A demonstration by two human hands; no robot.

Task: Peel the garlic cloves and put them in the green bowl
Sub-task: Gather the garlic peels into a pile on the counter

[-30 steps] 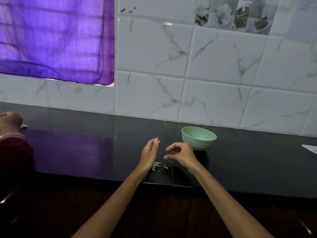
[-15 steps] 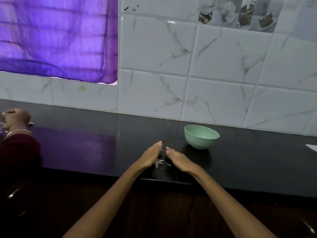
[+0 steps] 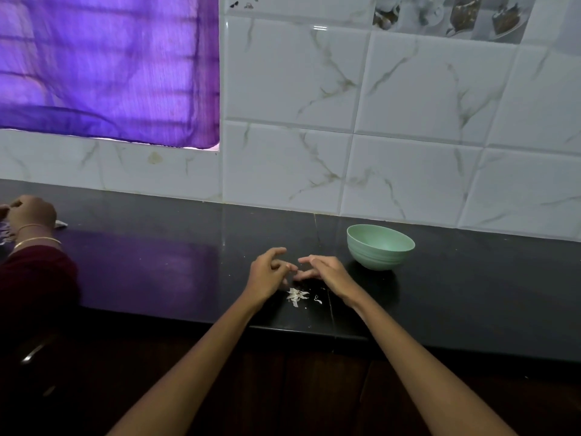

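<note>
The green bowl (image 3: pixel 380 247) stands upright on the black counter (image 3: pixel 471 287), near the tiled wall; its inside is hidden from this angle. To the left of the bowl, my left hand (image 3: pixel 267 273) and my right hand (image 3: pixel 327 272) hover just above the counter. Their fingers are loosely bent and the fingertips nearly meet. No garlic clove shows in either hand. A small heap of white garlic peels (image 3: pixel 297 294) lies on the counter just below my fingertips.
Another person's hand (image 3: pixel 31 212) with bangles and a dark red sleeve (image 3: pixel 34 278) works at the far left of the counter. A purple curtain (image 3: pixel 107 67) hangs above. The counter's front edge (image 3: pixel 314 332) runs just below my wrists.
My hands lay flat and close together half a second ago; now the fingers are lifted and bent, tips facing each other. The view has shifted slightly. The bowl and peels have stayed in place.
</note>
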